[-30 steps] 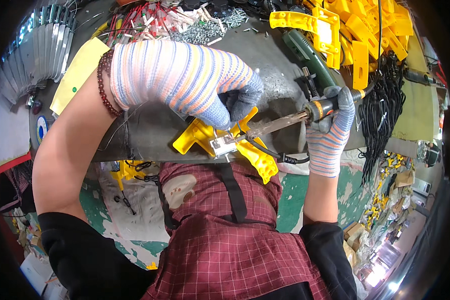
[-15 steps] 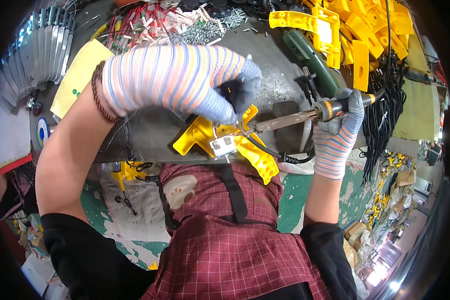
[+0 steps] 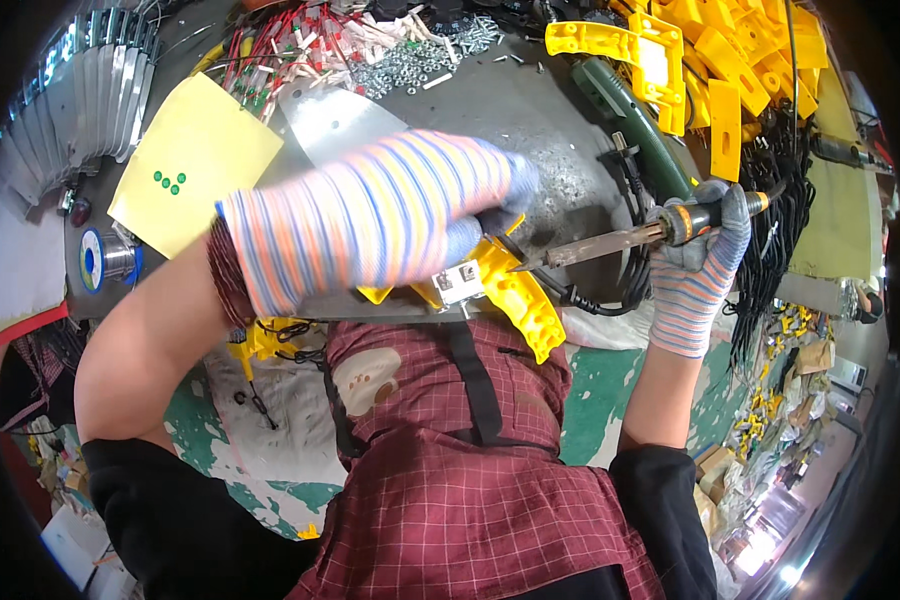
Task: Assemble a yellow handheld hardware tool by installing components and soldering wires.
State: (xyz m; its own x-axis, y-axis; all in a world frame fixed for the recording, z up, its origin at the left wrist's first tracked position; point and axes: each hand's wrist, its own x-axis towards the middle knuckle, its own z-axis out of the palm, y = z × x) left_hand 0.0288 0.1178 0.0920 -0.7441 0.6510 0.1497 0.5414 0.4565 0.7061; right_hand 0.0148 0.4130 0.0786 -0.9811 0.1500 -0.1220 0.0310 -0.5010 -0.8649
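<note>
In my right hand (image 3: 705, 240) is a soldering iron (image 3: 610, 243), its tip aimed left at a yellow plastic housing (image 3: 520, 300). The housing lies at the table's near edge, just above my lap. A small silver-white block (image 3: 459, 284) like a switch sits in it, and a black power cord (image 3: 585, 304) runs off to the right. Over the housing's left part is my left hand (image 3: 370, 220) in a striped glove, slightly blurred. Its fingers are curled and closed by the housing's upper end; what they pinch is hidden.
A solder spool (image 3: 92, 262) and a yellow sheet (image 3: 185, 150) with green dots lie left. Metal blades (image 3: 95, 90) stand far left. Nuts and screws (image 3: 410, 68) are scattered behind. A green tool (image 3: 635, 130), yellow housings (image 3: 735, 60) and black cords (image 3: 765, 230) crowd the right.
My left hand has shifted downward and turned, covering more of the housing and uncovering the yellow sheet and solder spool. The soldering iron has moved slightly right with my right hand.
</note>
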